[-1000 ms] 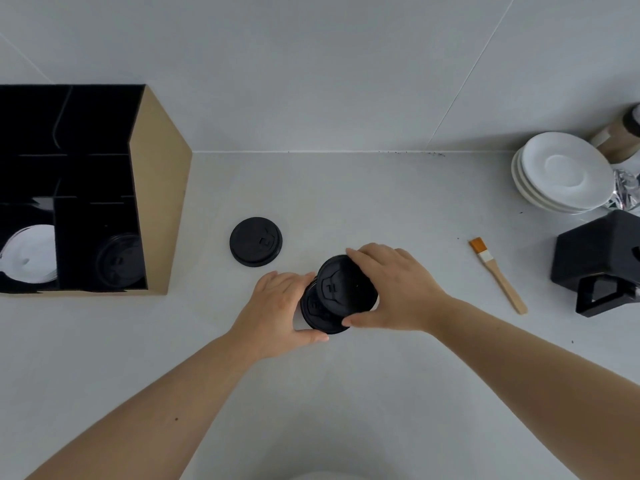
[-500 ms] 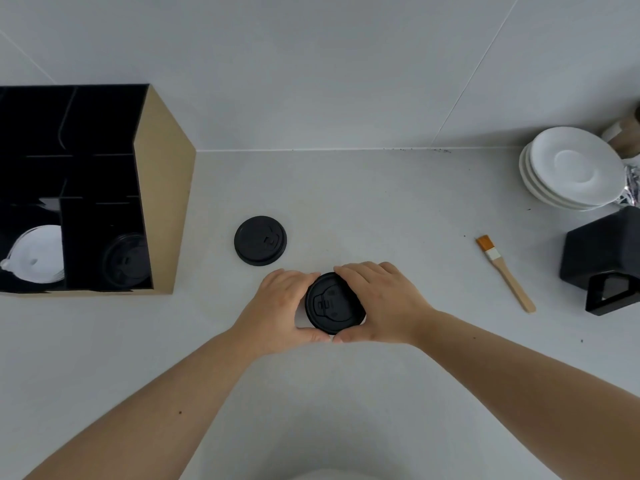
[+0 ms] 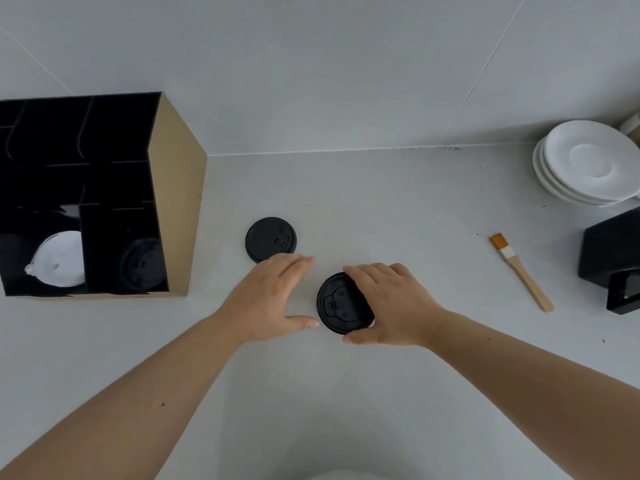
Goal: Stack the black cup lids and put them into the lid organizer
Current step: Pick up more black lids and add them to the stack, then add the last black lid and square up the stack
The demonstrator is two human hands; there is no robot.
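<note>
Gripping the lid stack point(image 3: 337, 304), right hand point(image 3: 391, 303) mid-counter point(image 3: 398, 209).

No readable text, label, brand, number or sign appears anywhere in the view; the black cup lids point(image 3: 344, 304) carry only raised moulded shapes around the sip hole, too small and dark to make out as letters.
</note>
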